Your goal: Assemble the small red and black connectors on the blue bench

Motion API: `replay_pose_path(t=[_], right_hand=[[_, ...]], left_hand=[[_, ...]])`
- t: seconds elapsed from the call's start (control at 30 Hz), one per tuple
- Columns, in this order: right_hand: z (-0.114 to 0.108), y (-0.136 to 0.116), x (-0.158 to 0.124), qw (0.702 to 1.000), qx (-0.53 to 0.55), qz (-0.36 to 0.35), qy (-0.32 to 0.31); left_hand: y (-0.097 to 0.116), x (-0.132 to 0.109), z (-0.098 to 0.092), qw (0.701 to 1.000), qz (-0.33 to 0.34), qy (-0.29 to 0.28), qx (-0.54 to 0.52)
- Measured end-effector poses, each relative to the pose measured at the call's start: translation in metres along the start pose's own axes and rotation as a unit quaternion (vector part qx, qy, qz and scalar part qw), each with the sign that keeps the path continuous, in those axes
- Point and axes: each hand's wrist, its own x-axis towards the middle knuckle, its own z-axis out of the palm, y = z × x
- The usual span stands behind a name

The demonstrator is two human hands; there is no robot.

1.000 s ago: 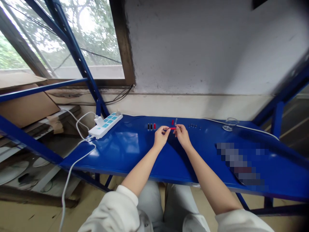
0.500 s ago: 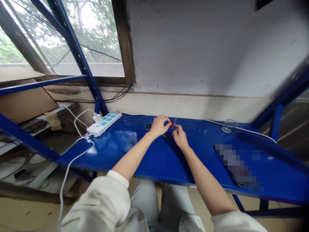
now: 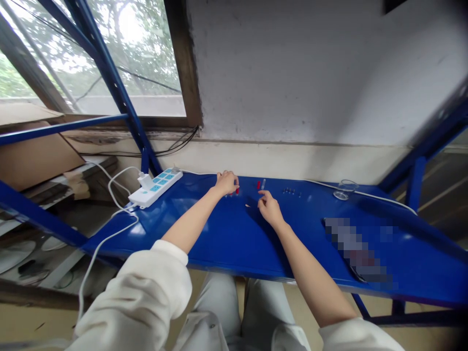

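My left hand (image 3: 226, 183) reaches to the back of the blue shelf (image 3: 204, 229), fingers curled over a row of small black and red pieces; one red piece (image 3: 237, 191) shows by its fingertips. Whether it grips one is hidden. My right hand (image 3: 268, 207) rests on the shelf, fingers loosely bent, nothing visible in it. Just beyond it stand a small red piece (image 3: 258, 185) and a pale grey piece (image 3: 263, 184). A tiny pale bit (image 3: 247, 205) lies between the hands.
A white power strip (image 3: 155, 187) with a white cable lies at the shelf's left end. A row of tiny dark parts (image 3: 290, 191) sits right of the hands. A glass dish (image 3: 344, 189) stands near the back right. A blurred patch covers the right side.
My left hand has moved left and back, from the red piece it shared with my right hand to the row of black and red pieces. My right hand has drawn back slightly.
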Motion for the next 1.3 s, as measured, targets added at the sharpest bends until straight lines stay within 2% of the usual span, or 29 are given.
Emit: replay_pose_path(t=[0.27, 0.73, 0.8, 0.87, 0.9, 0.97, 1.03, 1.1, 1.23, 1.3], right_hand=[[0.000, 0.001, 0.000, 1.000, -0.007, 0.003, -0.003], [0.000, 0.002, 0.000, 1.000, -0.014, 0.007, -0.002], [0.000, 0.003, 0.001, 1.000, -0.015, 0.009, 0.001], [0.000, 0.004, 0.001, 1.000, -0.019, 0.012, 0.004], [0.000, 0.004, 0.002, 1.000, -0.020, 0.014, 0.006], [0.000, 0.006, 0.003, 0.999, -0.023, 0.021, 0.018], [0.000, 0.007, 0.004, 0.999, -0.019, 0.030, 0.038], [0.000, 0.009, 0.006, 0.997, -0.008, 0.044, 0.061], [0.000, 0.014, 0.014, 0.992, 0.015, 0.073, 0.101], [0.000, 0.018, 0.022, 0.990, 0.019, 0.087, 0.112]], left_hand=[[-0.007, -0.004, 0.005, 1.000, -0.008, 0.000, -0.011], [-0.007, -0.007, 0.002, 0.999, -0.021, -0.015, -0.021], [-0.005, -0.009, -0.001, 0.998, -0.019, 0.017, -0.049], [0.002, -0.013, -0.006, 0.989, -0.013, 0.097, -0.110], [0.007, -0.017, -0.008, 0.977, -0.013, 0.150, -0.152], [0.019, -0.027, -0.007, 0.933, -0.021, 0.256, -0.252], [0.031, -0.040, 0.001, 0.889, -0.021, 0.313, -0.334], [0.042, -0.053, 0.016, 0.872, -0.025, 0.317, -0.373], [0.052, -0.071, 0.050, 0.893, -0.026, 0.276, -0.354], [0.053, -0.074, 0.059, 0.907, -0.007, 0.255, -0.334]])
